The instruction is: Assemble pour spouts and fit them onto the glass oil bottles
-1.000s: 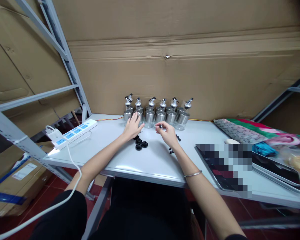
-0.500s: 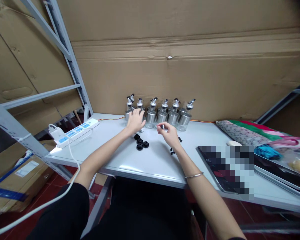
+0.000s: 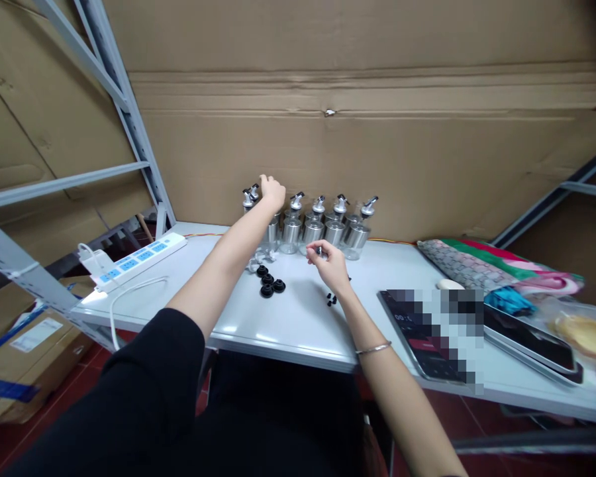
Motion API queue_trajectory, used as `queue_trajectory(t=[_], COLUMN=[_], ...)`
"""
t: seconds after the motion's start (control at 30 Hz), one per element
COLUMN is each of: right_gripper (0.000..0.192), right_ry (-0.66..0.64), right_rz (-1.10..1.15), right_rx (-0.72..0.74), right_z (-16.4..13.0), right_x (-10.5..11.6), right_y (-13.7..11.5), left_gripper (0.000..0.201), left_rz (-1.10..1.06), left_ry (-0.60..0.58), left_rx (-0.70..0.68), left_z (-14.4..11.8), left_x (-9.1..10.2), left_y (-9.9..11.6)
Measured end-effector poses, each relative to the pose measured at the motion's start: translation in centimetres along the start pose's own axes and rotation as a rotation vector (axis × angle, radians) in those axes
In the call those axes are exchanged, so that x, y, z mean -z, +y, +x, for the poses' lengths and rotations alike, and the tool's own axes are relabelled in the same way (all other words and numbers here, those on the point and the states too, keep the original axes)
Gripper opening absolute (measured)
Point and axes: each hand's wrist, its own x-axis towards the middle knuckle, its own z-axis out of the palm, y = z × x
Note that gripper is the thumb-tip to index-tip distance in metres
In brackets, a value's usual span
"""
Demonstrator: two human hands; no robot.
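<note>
Glass bottles with steel sleeves (image 3: pixel 312 230) and silver-and-black pour spouts (image 3: pixel 297 200) stand in rows at the table's back. My left hand (image 3: pixel 273 191) is over the left part of the row at spout height, fingers curled forward. What its fingers hold is hidden behind the hand. In front of the bottles my right hand (image 3: pixel 330 262) pinches a small silver-and-dark piece (image 3: pixel 320 251), its kind too small to make out. Several black ribbed stoppers (image 3: pixel 267 290) lie between my arms, with clear crumpled-looking pieces (image 3: pixel 263 258) behind them. Small black parts (image 3: pixel 332 300) lie beside my right wrist.
A white power strip (image 3: pixel 142 260) with a plugged-in charger and cable lies at the left. Toward the right are a dark-screened tablet (image 3: pixel 412 331), another device (image 3: pixel 531 341), a white mouse (image 3: pixel 449 285) and colourful cloth (image 3: pixel 516 265). Cardboard (image 3: pixel 352 152) stands behind the bottles.
My left hand has moved up and farther back, from in front of the left bottles to spout height, its fingers now curled. The right hand keeps its pinch. The view has shifted slightly.
</note>
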Motion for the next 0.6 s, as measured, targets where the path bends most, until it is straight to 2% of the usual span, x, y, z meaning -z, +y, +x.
queue_trajectory(t=[0.17, 0.27, 0.4, 0.43, 0.5, 0.6], right_gripper=[0.026, 0.024, 0.020, 0.019, 0.019, 0.022], right_ry=[0.070, 0.124, 0.176, 0.186, 0.209, 0.272], right_rz=[0.009, 0.026, 0.073, 0.086, 0.112, 0.166], right_rx=[0.000, 0.005, 0.009, 0.009, 0.008, -0.003], right_z=[0.1, 0.1, 0.1, 0.1, 0.1, 0.2], right_x=[0.4, 0.7, 1.0, 1.0, 1.0, 1.0], right_y=[-0.3, -0.5, -0.8, -0.9, -1.0, -1.1], left_gripper=[0.029, 0.030, 0.029, 0.025, 0.023, 0.018], left_rz=[-0.004, -0.021, -0.052, -0.128, -0.167, -0.422], left_ry=[0.005, 0.049, 0.168, 0.262, 0.340, 0.549], left_rx=[-0.002, -0.034, -0.022, -0.004, 0.020, 0.059], left_z=[0.1, -0.2, -0.1, -0.1, -0.2, -1.1], left_x=[-0.3, 0.9, 4.9, 6.2, 8.8, 11.5], left_y=[0.4, 0.3, -0.8, -1.2, -1.9, -2.3])
